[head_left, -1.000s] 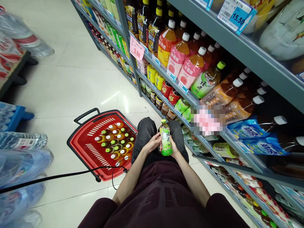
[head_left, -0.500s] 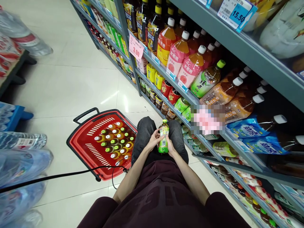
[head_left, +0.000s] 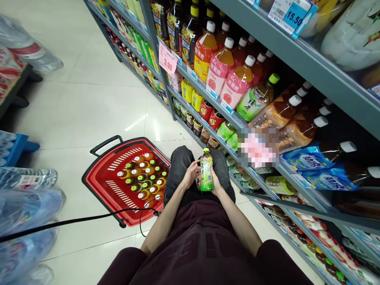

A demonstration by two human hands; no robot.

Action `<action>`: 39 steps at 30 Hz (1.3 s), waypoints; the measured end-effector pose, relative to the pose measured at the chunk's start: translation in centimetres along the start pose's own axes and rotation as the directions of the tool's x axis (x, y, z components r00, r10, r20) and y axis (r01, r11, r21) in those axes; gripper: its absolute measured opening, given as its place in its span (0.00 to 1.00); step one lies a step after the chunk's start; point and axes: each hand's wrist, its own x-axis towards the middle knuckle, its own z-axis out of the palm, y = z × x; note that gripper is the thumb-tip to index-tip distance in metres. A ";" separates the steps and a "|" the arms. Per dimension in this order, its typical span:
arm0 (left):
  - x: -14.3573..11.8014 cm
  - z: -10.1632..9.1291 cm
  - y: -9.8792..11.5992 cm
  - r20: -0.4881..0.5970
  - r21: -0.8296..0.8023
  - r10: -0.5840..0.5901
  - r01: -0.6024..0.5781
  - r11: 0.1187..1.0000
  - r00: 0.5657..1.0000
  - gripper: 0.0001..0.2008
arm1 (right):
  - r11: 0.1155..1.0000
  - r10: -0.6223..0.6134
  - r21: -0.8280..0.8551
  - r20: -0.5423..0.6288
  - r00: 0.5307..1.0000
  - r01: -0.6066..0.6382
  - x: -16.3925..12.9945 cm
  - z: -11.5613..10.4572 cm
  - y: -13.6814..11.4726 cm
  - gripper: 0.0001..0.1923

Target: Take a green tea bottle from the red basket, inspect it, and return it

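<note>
- Bottle (head_left: 207, 174) in the head view is standing nearly upright over your lap, its green cap uppermost and its label partly facing you.
- Your right hand (head_left: 216, 181) is grasping it low on its right side, with the fingers going behind and out of sight.
- Your left hand (head_left: 190, 175) is bringing half-curled fingers up to the opposite side; you cannot tell from here whether it is gripping or merely touching.
- Your dark jeans (head_left: 179, 166) are showing on both sides of it, and your maroon shirt (head_left: 204, 245) is filling the space below.
- To your left, a red basket (head_left: 102, 176) is sitting on the floor (head_left: 89, 103), near your leg; small bottles (head_left: 145, 176) with white and green caps are standing clustered in it.
- A black cord (head_left: 44, 229) is running in from the left and passing over the basket's near side.
- To your right, a grey shelf (head_left: 267, 37) is holding rows of larger drinks (head_left: 237, 85), and a pink tag (head_left: 168, 59) is reading 3.90.
- Clear wrapped packs (head_left: 29, 209) are lying along the far left.
</note>
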 end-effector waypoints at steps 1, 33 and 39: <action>-0.1 0.1 0.2 0.029 -0.018 0.005 -0.004 1.000 1.000 0.29 | 0.999 0.015 0.036 0.026 1.000 -0.016 -0.3 0.1 -0.4 0.34; 0.4 -0.4 -0.5 -0.006 0.121 0.052 -0.051 0.991 0.999 0.30 | 0.848 -0.328 -0.498 -0.221 0.918 0.183 0.6 1.3 0.6 0.32; -0.1 -0.1 -0.4 0.003 0.269 0.118 -0.114 0.956 0.993 0.33 | 0.529 -0.457 -0.832 -0.116 0.882 0.165 -0.7 1.9 1.5 0.31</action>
